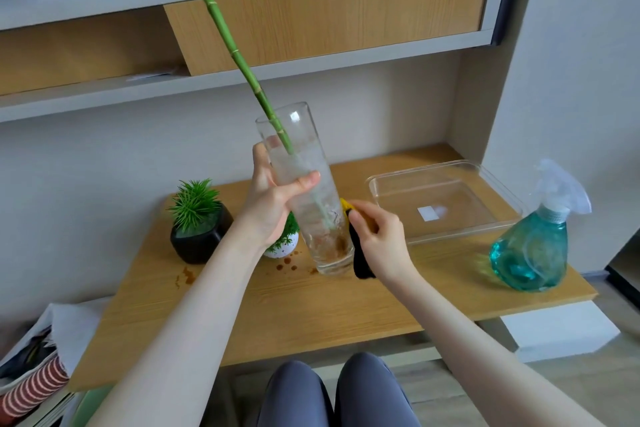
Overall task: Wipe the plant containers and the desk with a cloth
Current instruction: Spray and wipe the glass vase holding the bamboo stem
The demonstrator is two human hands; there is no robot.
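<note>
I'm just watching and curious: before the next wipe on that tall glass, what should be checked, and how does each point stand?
1. Left hand has a firm grip on the vase: ok, fingers and thumb wrap it.
2. Cloth in right hand: ok, pinched beside the vase.
3. Vase upright: not ok, tilted, with the stalk leaning left.
4. Vase base resting on the desk: cannot tell.
5. Desk clean: not ok, brown stains remain.
6. Spray bottle out of the way: ok, far right.
</note>
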